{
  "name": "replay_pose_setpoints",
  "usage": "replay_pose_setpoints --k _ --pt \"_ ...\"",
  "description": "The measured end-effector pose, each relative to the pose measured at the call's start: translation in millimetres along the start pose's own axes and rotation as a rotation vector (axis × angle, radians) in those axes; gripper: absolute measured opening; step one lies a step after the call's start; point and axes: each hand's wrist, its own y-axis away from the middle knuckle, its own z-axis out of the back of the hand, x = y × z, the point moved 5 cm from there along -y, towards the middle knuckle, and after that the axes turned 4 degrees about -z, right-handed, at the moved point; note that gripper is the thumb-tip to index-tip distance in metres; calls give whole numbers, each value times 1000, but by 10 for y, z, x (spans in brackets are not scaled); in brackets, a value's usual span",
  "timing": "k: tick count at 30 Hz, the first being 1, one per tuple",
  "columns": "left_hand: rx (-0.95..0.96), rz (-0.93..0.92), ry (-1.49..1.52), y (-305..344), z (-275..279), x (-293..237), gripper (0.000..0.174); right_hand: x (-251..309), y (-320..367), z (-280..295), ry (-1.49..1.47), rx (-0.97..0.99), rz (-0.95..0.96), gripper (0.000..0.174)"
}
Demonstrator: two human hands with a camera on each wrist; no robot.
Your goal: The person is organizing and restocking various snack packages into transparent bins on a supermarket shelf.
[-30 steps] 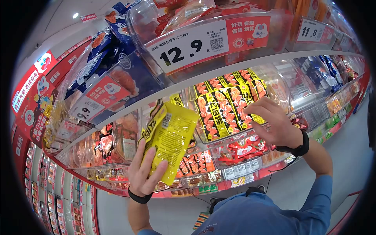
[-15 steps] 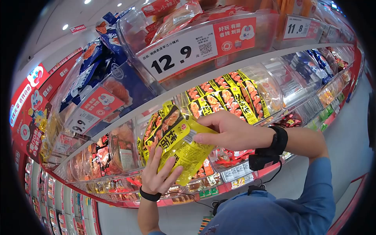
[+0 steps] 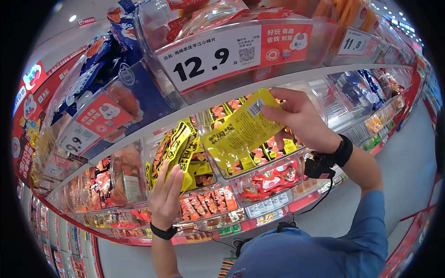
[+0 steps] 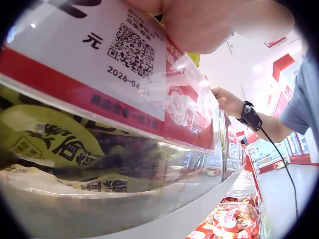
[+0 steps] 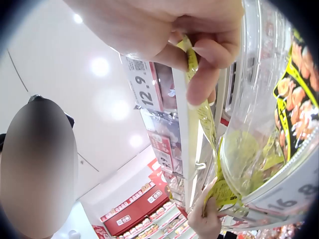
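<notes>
A flat yellow snack bag (image 3: 236,139), its back with printed text and a barcode facing up, is pinched at one end by my right hand (image 3: 303,123). Seen edge-on in the right wrist view, the bag (image 5: 205,122) hangs between thumb and fingers. It slants across the head view over a clear bin of yellow-and-black packets (image 3: 273,150). My left hand (image 3: 164,197) rests its straight fingers against several similar packets (image 3: 174,148) standing in the bin to the left; its thumb is hidden in the head view. In the left wrist view that hand (image 4: 199,25) is over a price label.
Above the hands runs a white shelf edge (image 3: 259,85), with a 12.9 price card (image 3: 208,60) over it. Blue bags (image 3: 92,65) fill an upper bin at the left. Red packets (image 3: 273,178) and orange packets (image 3: 208,204) lie on the tier below. A cable (image 3: 315,206) hangs from the right wrist.
The left hand first held the yellow bags alone. The right hand came over, took hold of one and drew it up and right; the other packets now stand in the left bin under the left fingers.
</notes>
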Motion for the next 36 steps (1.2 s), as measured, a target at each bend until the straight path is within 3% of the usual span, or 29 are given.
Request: replay_pose_setpoints --k 6,9,12,15,19,21,24,27,30,36 --pt "-24 38 -1 -37 2 -22 35 77 155 253 122 -6 53 37" --pt "-23 40 -4 -26 2 -22 35 66 209 385 239 -101 39 28" --pt "-9 36 0 -29 7 -27 37 85 292 442 488 -180 344 19" --pt "-8 30 -3 -25 5 -35 39 302 451 226 1090 -141 1081 21" --pt "-10 44 11 -22 -1 -32 40 279 435 -176 1475 -57 1372 26" --pt "-11 48 20 -18 2 -30 41 161 284 -297 1626 -85 1428 22" --pt "-16 62 31 -23 5 -28 41 60 -42 -434 1735 5 1434 17" --pt "-23 72 32 -3 1 -22 41 -86 -401 -567 1905 105 1219 14" --pt "-35 80 11 1 14 -39 38 -308 -707 -594 1849 220 990 29" --pt "-60 75 14 3 33 -36 36 -439 -1011 -525 1701 415 525 17"
